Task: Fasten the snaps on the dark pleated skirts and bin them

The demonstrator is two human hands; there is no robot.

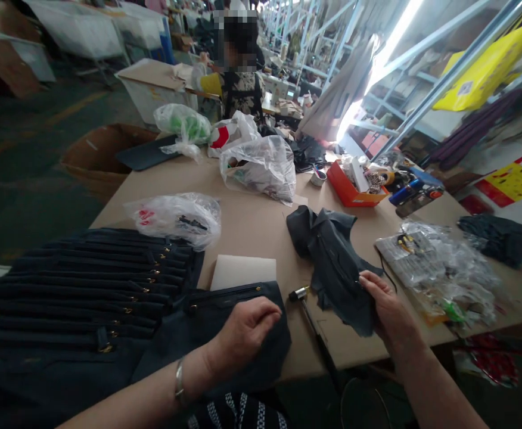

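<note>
Dark fabric piece above the counter, clasped at its right-hand margin. Clock directions are read with 12 at the top of the view. The right grip is clamped on this margin, thumb and fingers pressed together on the cloth. From there the piece extends chiefly toward 10 o'clock, its long axis running from about 11 to 5 o'clock, with a loose lower portion hanging toward 8 o'clock of the fingers. How much of it rests on the surface cannot be told.

The left grip is the farther of the two: the piece lies toward its 2 o'clock, well apart from it. Its fingers are curled together with nothing visible between them, and it is placed over a dark zipped panel; contact between them cannot be determined. The panel partly overlaps a white block, at 12 o'clock of the left grip.

Between the two hands lies a hammer, its head at 9 o'clock of the right grip and its handle directed toward 5 o'clock. A row of dark zipped pieces occupies 9 to 10 o'clock of the left grip; clear plastic packets lie at 1 to 2 o'clock of the right.
</note>
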